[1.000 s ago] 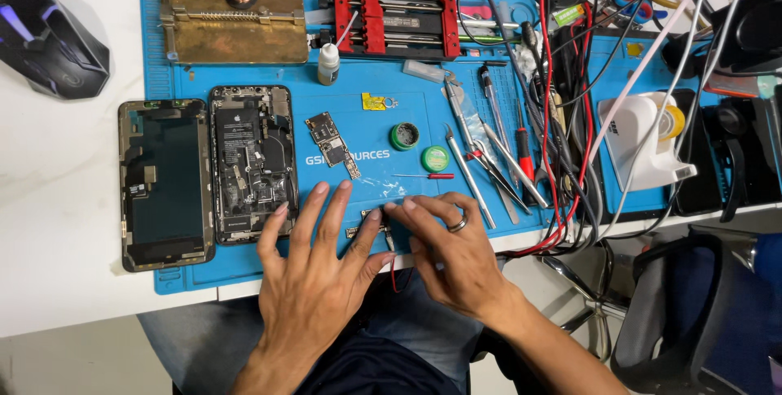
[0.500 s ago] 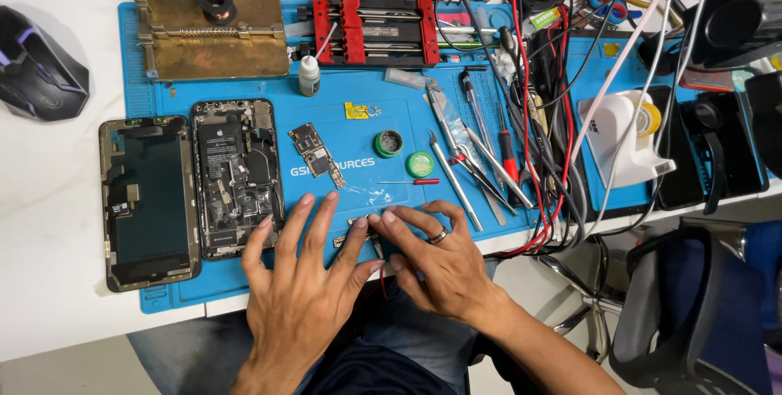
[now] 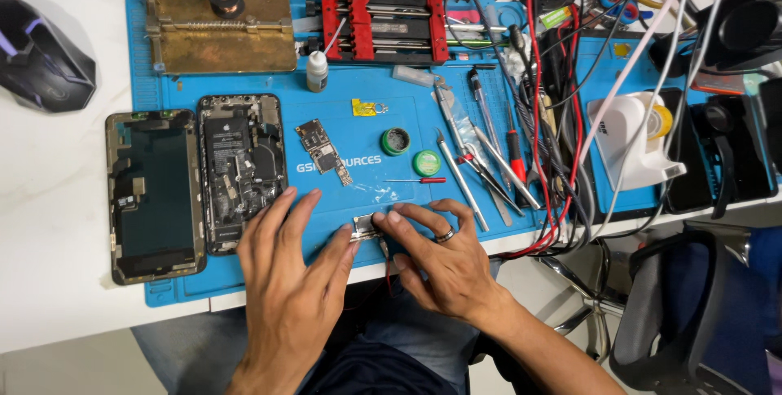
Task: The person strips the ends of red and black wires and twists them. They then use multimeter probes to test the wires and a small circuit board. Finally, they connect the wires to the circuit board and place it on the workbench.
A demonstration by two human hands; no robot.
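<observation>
Fingertips of your left hand (image 3: 287, 281) and right hand (image 3: 440, 261) pinch shut on the small metal part (image 3: 366, 227), its long axis running left-right on the blue mat (image 3: 358, 130).

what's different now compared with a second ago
Little changed: mostly the head camera shifted. Both hands stay together at the mat's front edge, left hand and right hand pinching the same small metal part. The opened phone and circuit board stayed put.

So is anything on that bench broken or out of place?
The phone lies opened up on the blue mat, its screen beside it and a circuit board lifted out. Both hands, left and right, pinch a small metal part. Cables tangle on the right.
</observation>
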